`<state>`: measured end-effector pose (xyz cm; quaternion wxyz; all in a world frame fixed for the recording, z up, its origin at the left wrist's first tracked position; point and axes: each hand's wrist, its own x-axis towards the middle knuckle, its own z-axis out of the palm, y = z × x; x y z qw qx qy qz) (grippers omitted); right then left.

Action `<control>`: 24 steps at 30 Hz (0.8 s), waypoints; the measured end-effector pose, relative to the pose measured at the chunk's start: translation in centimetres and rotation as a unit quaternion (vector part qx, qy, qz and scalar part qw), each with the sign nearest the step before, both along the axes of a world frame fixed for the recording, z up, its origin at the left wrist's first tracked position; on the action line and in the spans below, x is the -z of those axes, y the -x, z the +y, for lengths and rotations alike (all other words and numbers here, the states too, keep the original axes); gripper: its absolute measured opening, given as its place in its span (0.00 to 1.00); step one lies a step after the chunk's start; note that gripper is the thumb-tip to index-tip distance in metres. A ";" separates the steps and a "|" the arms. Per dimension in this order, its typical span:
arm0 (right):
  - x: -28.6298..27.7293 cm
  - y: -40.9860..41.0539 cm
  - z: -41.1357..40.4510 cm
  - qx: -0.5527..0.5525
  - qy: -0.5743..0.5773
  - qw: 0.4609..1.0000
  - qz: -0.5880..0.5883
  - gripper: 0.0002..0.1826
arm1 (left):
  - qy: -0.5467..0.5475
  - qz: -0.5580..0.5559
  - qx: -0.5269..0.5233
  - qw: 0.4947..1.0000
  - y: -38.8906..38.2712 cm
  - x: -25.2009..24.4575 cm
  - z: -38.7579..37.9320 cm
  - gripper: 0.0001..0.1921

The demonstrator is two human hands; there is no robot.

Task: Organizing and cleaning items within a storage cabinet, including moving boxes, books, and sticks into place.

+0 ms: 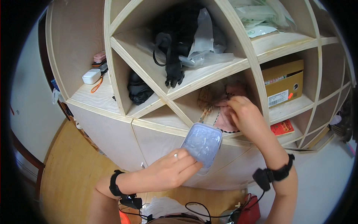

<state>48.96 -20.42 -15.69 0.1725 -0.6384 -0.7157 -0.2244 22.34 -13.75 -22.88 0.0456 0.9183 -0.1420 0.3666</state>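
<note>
My left hand (179, 169) grips a small rectangular plastic container (202, 144) by its near end, in front of the shelf edge. The container looks bluish and translucent, and a blurred shine hides what is in it. Inside a lower cubby, my right hand (244, 114) pinches a fold of pink cloth (226, 119) with dark-and-white stitched edging. Part of the cloth lies on the cubby floor, and the hand covers some of it. Just left of the cloth is a brown woven item (205, 98) with a tied, tassel-like end.
Diagonal wooden boards (156, 88) divide the shelf unit. Black straps with a buckle (174, 71) hang forward in the upper cubby. A cardboard box (285, 81) stands at right above a red box (282, 127). A white case (91, 76) sits at left. Cables (208, 214) run from both wrist straps.
</note>
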 end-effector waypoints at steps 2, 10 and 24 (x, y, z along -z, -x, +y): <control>1.1 -0.7 2.9 0.010 0.043 0.999 -0.032 0.18 | -0.006 0.017 -0.005 1.000 1.5 0.4 -0.2 0.18; 4.7 -1.8 9.0 -0.011 0.023 0.978 -0.205 0.28 | 0.002 0.016 -0.018 1.000 3.2 2.3 -0.4 0.19; 3.4 2.9 4.6 -0.028 0.004 0.998 -0.053 0.25 | -0.025 -0.038 0.018 0.999 0.9 1.8 2.0 0.17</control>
